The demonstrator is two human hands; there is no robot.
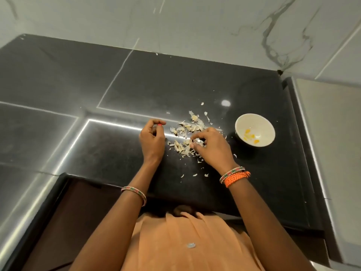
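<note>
Head view looks down on two bare hands at work over a black counter (195, 85). The left hand (152, 138) hovers with its fingers curled in and the thumb tip meeting the forefinger; whether anything tiny sits in that pinch, I cannot tell. Just to its right, and partly under the other hand, lies the garlic pile (188, 128), a loose scatter of pale cloves and papery skins spread flat on the counter. The right hand (211, 146) rests down on the near side of that pile, its fingers bent, with thumb and forefinger closing round a pale garlic piece (188, 142) at its fingertips. Beyond the right hand, on its outer side and a little farther from the person, stands a white bowl (259, 119), upright, apart from the pile, with a few yellow bits (251, 136) at its bottom. More loose skins (195, 175) lie between the two forearms, nearer the person than either hand. A beaded bangle (134, 194) circles the left forearm well behind the hand; a like bangle and an orange thread band (237, 178) sit side by side at the right wrist. Below the arms shows an orange garment (185, 241), and beyond both hands a marbled wall (195, 22) rises from the counter's far edge.
</note>
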